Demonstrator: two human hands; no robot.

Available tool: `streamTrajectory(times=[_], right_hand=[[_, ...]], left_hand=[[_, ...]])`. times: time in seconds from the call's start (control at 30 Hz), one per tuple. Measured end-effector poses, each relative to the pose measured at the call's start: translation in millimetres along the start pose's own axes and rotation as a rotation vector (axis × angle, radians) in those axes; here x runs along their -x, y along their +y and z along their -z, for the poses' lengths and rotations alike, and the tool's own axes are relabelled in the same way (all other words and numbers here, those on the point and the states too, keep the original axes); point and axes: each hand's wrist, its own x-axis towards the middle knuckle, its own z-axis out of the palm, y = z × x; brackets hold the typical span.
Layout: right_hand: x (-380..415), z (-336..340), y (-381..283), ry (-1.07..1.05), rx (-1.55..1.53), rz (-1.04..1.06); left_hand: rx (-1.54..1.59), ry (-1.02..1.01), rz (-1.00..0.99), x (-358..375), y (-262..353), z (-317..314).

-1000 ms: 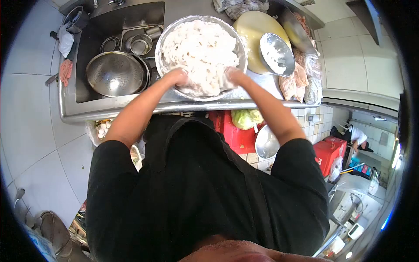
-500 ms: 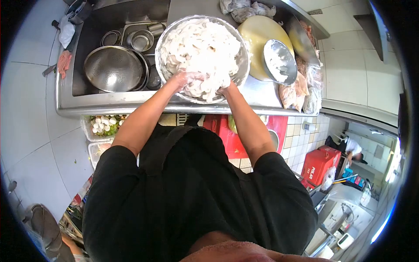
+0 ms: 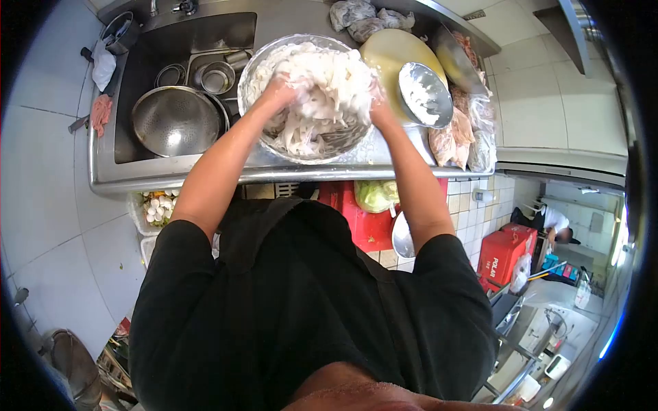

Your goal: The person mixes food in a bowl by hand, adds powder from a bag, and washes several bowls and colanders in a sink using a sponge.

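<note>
A large metal bowl [image 3: 336,155] on the steel counter holds a heap of white, wet, coated pieces [image 3: 322,68]. My left hand [image 3: 290,90] is sunk into the left side of the heap, its fingers partly covered by the white stuff. At the heap's right side my right hand [image 3: 375,97] is wrapped against the pieces, with its fingertips hidden. Between both hands a clump is lifted, and strands hang from it into the bowl. Right of the bowl, a smaller metal bowl [image 3: 425,96] with white residue rests on a round yellowish board [image 3: 391,51].
A perforated colander [image 3: 175,122] and small metal pots [image 3: 217,78] stand in the sink at left. Bagged meat [image 3: 452,140] lies at the counter's right end. Below are a green cabbage [image 3: 375,196] and a red crate [image 3: 504,255]. Another person [image 3: 554,220] is at far right.
Both hands have moved up from the near side of the bowl, lifting and turning over a clump. My right hand has shifted right. The camera view has shifted slightly.
</note>
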Motion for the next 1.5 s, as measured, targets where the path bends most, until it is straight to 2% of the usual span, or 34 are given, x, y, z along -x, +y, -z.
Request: streamTrajectory(times=[0.03, 0.07, 0.17, 0.2, 0.3, 0.33, 0.4, 0.5, 0.53, 0.63, 0.7, 0.73, 0.77, 0.83, 0.87, 0.9, 0.93, 1.03, 1.07, 1.1, 1.13, 1.17, 1.2, 1.27, 1.3, 1.37, 1.43, 1.5], right_hand=[[2, 2, 13, 0.006, 0.043, 0.016], [5, 3, 26, 0.013, 0.086, 0.032], [7, -4, 46, -0.047, 0.181, 0.076], [10, -10, 44, -0.088, 0.182, 0.067], [13, -35, 9, -0.226, 0.085, -0.020], [12, -44, -6, -0.258, 0.021, -0.054], [2, -62, -29, -0.255, -0.292, -0.144], [-16, -76, -40, -0.212, -1.147, -0.386], [-19, -78, -41, -0.193, -1.452, -0.474], [-25, -58, -35, -0.266, -1.486, -0.387], [-26, -66, -23, -0.057, -0.996, -0.235], [-22, -103, 8, 0.066, -0.811, -0.127], [-19, -105, 17, 0.080, -0.654, -0.117], [-14, -109, 35, 0.112, -0.337, -0.109], [-10, -103, 43, 0.056, -0.144, -0.070], [-12, -79, 28, 0.090, -0.095, -0.096], [-14, -53, 11, 0.122, -0.047, -0.122], [-17, -22, 16, -0.592, -0.101, -0.272], [0, -46, 31, -0.615, -0.191, -0.207], [19, -61, 30, -0.589, -0.295, -0.255], [37, -76, 29, -0.560, -0.399, -0.301], [37, -73, 14, -0.724, -0.343, -0.254], [42, -90, 7, -0.724, -0.318, -0.213], [35, -76, -30, -0.686, -0.353, -0.328], [27, -64, -42, -0.706, -0.390, -0.410], [49, -123, -18, -0.556, -0.673, -0.469], [41, -142, -16, -0.379, -0.821, -0.493], [32, -140, -17, -0.252, -0.761, -0.491]], left_hand=[[-0.070, 0.000, -0.057, -6, 0, 7], [-0.291, -0.110, 0.003, -16, 0, 16], [0.275, -0.124, 0.505, -13, -4, 41], [0.440, -0.109, 0.569, -17, -36, 41], [0.467, -0.131, 0.557, 7, -27, 20], [0.531, -0.196, 0.463, 11, -28, 5], [0.656, -0.328, 0.264, 14, -30, -27], [0.794, -0.433, 0.446, -4, -23, -40], [0.743, -0.412, 0.476, -10, -23, -38], [0.840, -0.395, 0.327, -18, -15, -33], [0.769, -0.298, 0.323, -26, -20, -32], [0.736, -0.256, 0.290, -38, -43, -33], [0.703, -0.215, 0.257, -44, -56, -32], [0.266, -0.056, 0.269, -21, -14, -5], [0.025, -0.028, 0.246, -14, 3, 7], [-0.215, 0.001, 0.221, -10, 8, 16], [-0.284, -0.090, 0.365, -22, -10, 24], [0.107, -0.114, 0.752, 4, 1, 40], [0.272, -0.174, 0.725, 15, -6, 39], [0.441, -0.242, 0.698, 27, -15, 30], [0.402, -0.300, 0.689, 38, -19, 13], [0.366, -0.347, 0.680, 45, -25, -2], [0.280, -0.388, 0.638, 50, -38, -16], [0.627, -0.408, 0.517, 46, -57, -41], [0.612, -0.430, 0.558, 33, -53, -50], [0.519, -0.438, 0.596, 14, -41, -51], [0.511, -0.377, 0.604, 7, -21, -40], [0.588, -0.275, 0.589, 8, 0, -31]])
